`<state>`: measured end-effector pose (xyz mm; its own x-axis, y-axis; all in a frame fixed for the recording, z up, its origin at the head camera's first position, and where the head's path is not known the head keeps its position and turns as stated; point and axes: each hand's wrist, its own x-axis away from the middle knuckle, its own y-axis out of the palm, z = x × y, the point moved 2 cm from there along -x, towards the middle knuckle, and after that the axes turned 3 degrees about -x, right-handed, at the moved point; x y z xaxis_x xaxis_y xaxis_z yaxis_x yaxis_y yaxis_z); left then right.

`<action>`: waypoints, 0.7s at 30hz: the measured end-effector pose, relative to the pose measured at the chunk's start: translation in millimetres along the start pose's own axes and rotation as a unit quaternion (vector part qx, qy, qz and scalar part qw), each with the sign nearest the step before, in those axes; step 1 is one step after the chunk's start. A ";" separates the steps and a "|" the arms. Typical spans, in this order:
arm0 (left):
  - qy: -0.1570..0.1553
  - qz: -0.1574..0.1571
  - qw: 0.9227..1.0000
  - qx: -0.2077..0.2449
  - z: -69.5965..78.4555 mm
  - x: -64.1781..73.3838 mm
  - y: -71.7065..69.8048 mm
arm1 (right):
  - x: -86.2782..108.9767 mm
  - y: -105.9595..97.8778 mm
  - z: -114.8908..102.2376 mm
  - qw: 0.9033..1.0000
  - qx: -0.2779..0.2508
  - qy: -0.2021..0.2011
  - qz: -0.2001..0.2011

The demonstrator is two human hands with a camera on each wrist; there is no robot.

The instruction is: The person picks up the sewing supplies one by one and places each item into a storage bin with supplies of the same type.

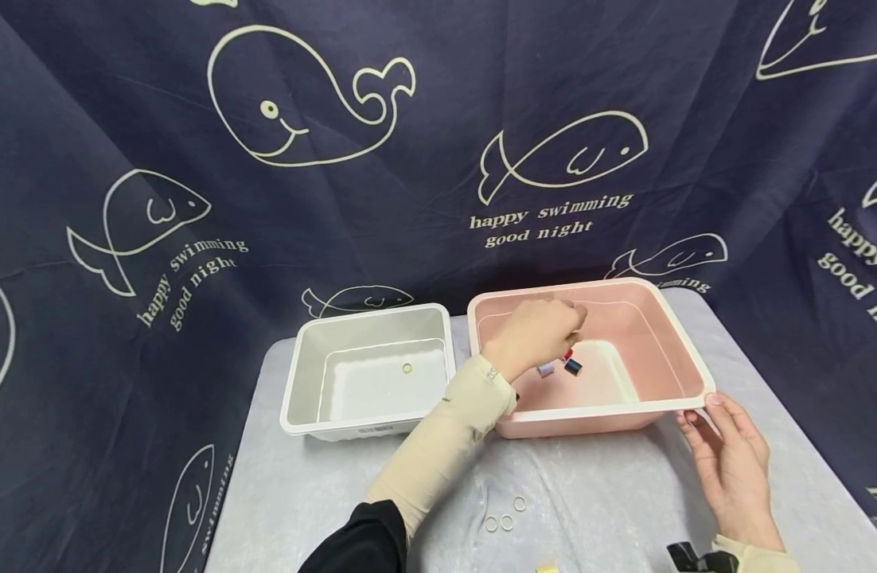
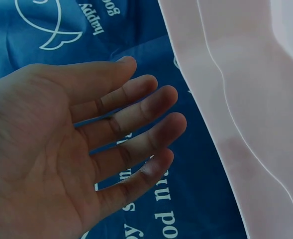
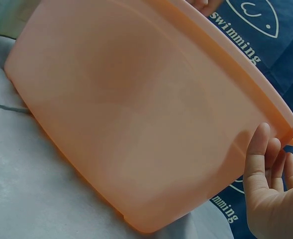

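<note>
Has left hand (image 1: 542, 334) empty, loosely relaxed; pinches with right hand (image 1: 735, 465) the pink plastic tub (image 1: 610, 326) at 4 o'clock — probably light, springy, best held by rim (image 1: 603, 410).

The pink bin (image 1: 582, 427) and white bin (image 1: 367, 390) look smooth plastic; backdrop (image 1: 438, 263), matt cloth; rings (image 1: 502, 523), perhaps metal.

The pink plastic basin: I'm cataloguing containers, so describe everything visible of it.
The pink rectangular plastic-looking basin has rounded corners and a paler rim. It stands on pale grey cloth beside a white rectangular basin, holding red, dark and lilac spools. The right hand grips its near right corner; the left hand hangs above it.
</note>
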<state>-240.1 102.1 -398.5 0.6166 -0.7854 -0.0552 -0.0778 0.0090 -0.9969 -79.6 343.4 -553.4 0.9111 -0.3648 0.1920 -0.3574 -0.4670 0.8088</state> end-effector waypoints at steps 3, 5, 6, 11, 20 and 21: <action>0.005 0.012 1.000 0.000 2.8 7.7 -1.9 | 1.1 0.3 -0.6 1.000 -0.001 0.001 0.001; 0.010 0.018 1.000 -0.004 4.6 12.8 -4.1 | 1.7 0.6 -0.9 1.000 0.000 0.001 0.002; 0.013 0.023 1.000 -0.009 5.3 15.1 -4.5 | 1.6 0.7 -1.0 1.000 0.003 0.000 0.002; 0.024 0.047 0.998 -0.019 8.3 29.4 -6.9 | 1.3 1.6 -1.1 1.000 0.007 0.000 0.005; 0.030 0.070 0.997 0.015 11.0 56.7 -3.4 | 1.7 1.6 -1.3 1.000 0.016 0.003 0.009; 0.029 0.070 0.997 0.019 11.0 59.4 -2.8 | 1.9 1.6 -1.3 1.000 0.016 0.003 0.008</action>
<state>-194.6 62.2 -399.6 0.5559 -0.8088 -0.1921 -0.1292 0.1442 -0.9811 -78.1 343.0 -551.0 0.9067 -0.3672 0.2077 -0.3775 -0.4865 0.7879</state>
